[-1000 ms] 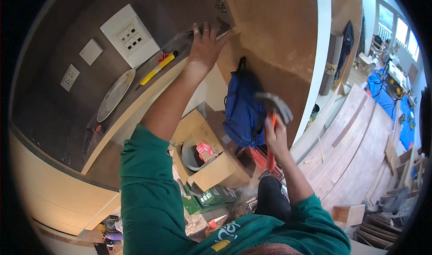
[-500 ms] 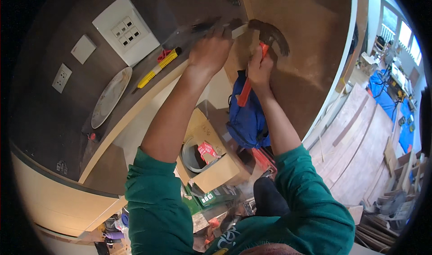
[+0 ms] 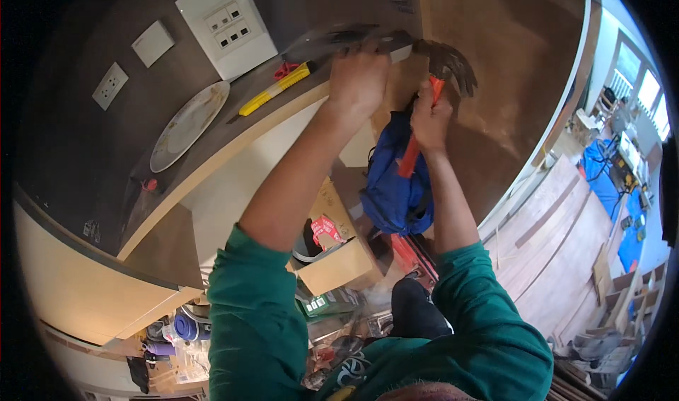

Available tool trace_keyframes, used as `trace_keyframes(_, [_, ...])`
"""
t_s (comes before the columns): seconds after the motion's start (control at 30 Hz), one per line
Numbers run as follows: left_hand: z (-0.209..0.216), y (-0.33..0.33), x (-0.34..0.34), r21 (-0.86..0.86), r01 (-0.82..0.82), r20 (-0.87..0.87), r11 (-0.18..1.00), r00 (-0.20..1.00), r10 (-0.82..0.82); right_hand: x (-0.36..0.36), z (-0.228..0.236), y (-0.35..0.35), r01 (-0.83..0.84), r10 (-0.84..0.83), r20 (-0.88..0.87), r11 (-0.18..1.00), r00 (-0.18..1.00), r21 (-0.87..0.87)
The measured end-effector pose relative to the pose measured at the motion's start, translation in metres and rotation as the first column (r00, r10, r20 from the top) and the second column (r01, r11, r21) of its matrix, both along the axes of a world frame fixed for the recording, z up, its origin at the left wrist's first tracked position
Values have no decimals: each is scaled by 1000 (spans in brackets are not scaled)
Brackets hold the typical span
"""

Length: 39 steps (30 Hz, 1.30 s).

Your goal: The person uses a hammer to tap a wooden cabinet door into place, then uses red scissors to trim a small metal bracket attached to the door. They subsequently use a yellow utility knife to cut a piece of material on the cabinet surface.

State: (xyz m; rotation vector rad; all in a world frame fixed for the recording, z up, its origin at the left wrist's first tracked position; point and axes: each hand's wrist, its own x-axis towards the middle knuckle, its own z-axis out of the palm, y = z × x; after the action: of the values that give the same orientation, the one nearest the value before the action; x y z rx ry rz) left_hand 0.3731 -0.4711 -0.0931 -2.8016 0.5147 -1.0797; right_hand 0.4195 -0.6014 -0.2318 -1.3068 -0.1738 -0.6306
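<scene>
My right hand is wrapped around the red handle of a claw hammer, whose dark head is up beside the far end of the curved dark shelf. My left hand is at that same end of the shelf, fingers curled down over its edge. Its fingertips are blurred and partly hidden, so whatever they grip does not show. Left of that hand, a yellow utility knife lies on the shelf near a small red item. An oval plate leans against the dark wall.
Below the shelf are a blue bag and an open cardboard box with a red packet inside. A brown panel stands on the right. Wall plates, including a large white one, are at upper left. Wooden boards lie at right.
The view has shifted, so the shelf and wall appear farther right and some things higher. My right hand still holds the hammer near the shelf end, and my left hand remains at the edge.
</scene>
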Motion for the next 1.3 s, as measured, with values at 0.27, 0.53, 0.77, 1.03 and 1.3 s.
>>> trace_keyframes(0.27, [-113,92,-150,-324,135,236,937,970,-58,-17,-23,32,169,-139,176,972,974,-163])
trace_keyframes(0.53, [-439,133,-431,-398,-376,-783,837,615,-96,-65,-8,74,207,-128,299,947,945,-247])
trace_keyframes(0.77, [-563,91,-591,-250,-855,-959,455,153,-240,-108,-10,106,161,18,419,907,908,-388])
trace_keyframes(1.03, [-591,74,-620,-136,-939,-983,317,89,-160,-150,11,136,164,131,418,784,899,-599])
trace_keyframes(1.3, [-612,67,-636,-195,-961,-977,197,209,49,-185,7,185,533,166,751,608,639,-588])
